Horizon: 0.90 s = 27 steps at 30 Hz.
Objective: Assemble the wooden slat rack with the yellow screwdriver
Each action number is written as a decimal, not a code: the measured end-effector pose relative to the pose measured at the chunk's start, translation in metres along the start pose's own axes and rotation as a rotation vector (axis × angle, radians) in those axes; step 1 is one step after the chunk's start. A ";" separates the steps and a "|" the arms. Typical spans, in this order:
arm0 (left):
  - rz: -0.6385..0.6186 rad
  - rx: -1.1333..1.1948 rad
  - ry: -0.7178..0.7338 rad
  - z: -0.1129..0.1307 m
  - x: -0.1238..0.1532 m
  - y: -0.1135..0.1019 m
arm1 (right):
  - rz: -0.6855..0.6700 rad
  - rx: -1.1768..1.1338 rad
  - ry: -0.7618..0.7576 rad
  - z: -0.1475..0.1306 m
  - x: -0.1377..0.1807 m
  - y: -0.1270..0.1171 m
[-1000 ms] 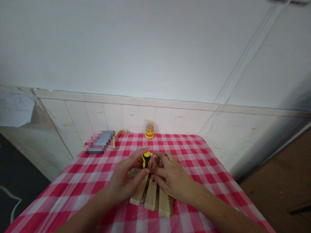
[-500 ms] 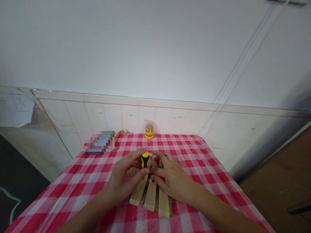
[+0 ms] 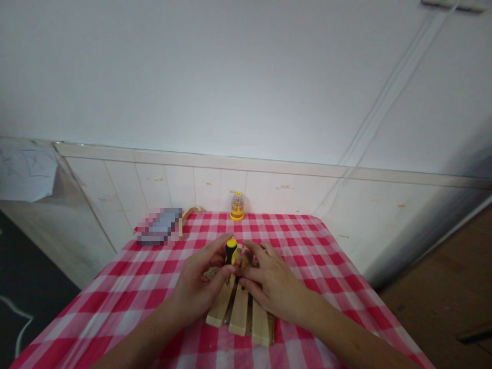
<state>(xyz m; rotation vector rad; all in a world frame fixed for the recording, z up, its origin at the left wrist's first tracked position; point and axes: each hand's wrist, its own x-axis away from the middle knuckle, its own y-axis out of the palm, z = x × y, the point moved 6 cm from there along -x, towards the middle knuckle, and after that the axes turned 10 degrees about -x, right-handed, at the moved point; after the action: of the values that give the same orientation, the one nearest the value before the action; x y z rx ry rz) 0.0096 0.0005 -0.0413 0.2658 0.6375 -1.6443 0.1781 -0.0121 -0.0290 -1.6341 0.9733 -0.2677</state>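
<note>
A stubby screwdriver (image 3: 231, 251) with a black and yellow handle stands nearly upright, its short shaft pointing down at a wooden slatted piece (image 3: 239, 316). My left hand (image 3: 199, 274) is closed on the screwdriver's handle, thumb in front and fingers behind. My right hand (image 3: 273, 282) grips the wooden piece from the right, its fingertips close to the screwdriver; part of its grip is hidden. Several pale slats fan out toward me over a darker wooden part. A dark round spot shows on the middle slat by my right thumb. The shaft's exact contact point cannot be made out.
A red and white checked cloth (image 3: 307, 241) covers the table. At its back edge stands a yellow container with a clear top (image 3: 237, 207), near the wall. A blurred flat dark object (image 3: 161, 227) and a curved wooden piece (image 3: 184, 220) lie at the back left.
The screwdriver's handle appears slightly turned in my left hand. Both hands keep almost the same places, and the whole view has shifted very slightly.
</note>
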 end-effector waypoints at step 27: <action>0.086 -0.003 0.060 -0.017 -0.012 0.009 | 0.003 -0.032 -0.006 0.004 0.001 0.004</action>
<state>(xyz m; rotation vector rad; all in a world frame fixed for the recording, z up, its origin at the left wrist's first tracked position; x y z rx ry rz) 0.0175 0.0196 -0.0513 0.3369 0.6647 -1.5576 0.1794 -0.0104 -0.0337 -1.6619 0.9794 -0.2461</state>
